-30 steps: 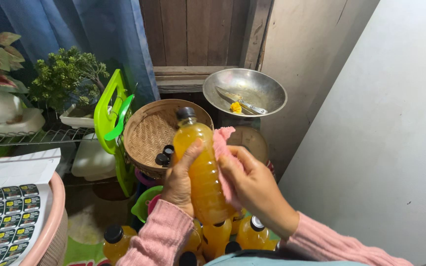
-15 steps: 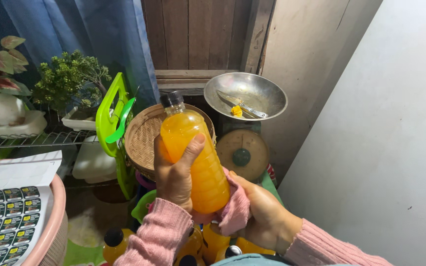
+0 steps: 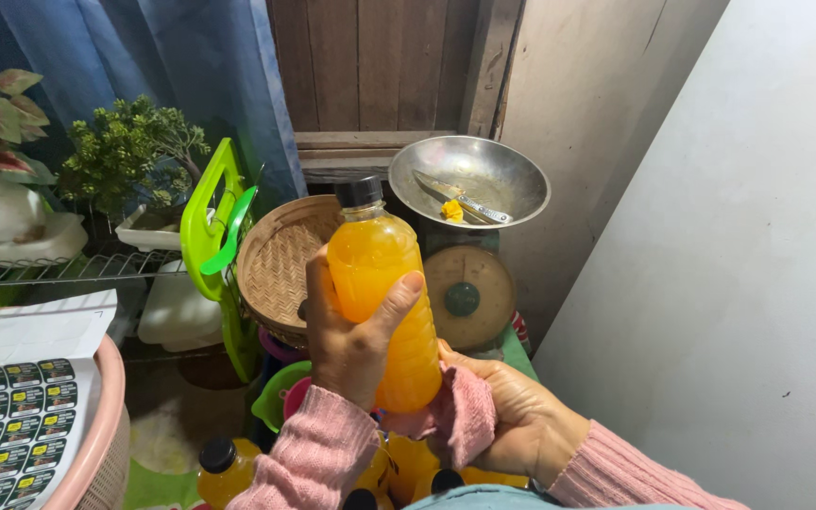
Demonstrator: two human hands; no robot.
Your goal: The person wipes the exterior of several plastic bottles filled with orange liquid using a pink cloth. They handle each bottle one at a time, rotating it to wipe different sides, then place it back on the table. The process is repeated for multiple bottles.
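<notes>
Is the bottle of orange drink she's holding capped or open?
Capped: a black cap sits on the neck of the bottle, which the left hand holds nearly upright, filled almost to the neck.

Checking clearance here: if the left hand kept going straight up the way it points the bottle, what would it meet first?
Probably the round metal scale pan: the left hand tilts the orange-filled plastic bottle toward it, though depth is unclear.

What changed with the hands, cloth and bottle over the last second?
The right hand slid the pink cloth down from the upper side of the orange bottle to its base. The left hand kept its grip on the bottle's middle, holding it a little more upright. The woven basket, scale and metal bowl stayed put.
</notes>
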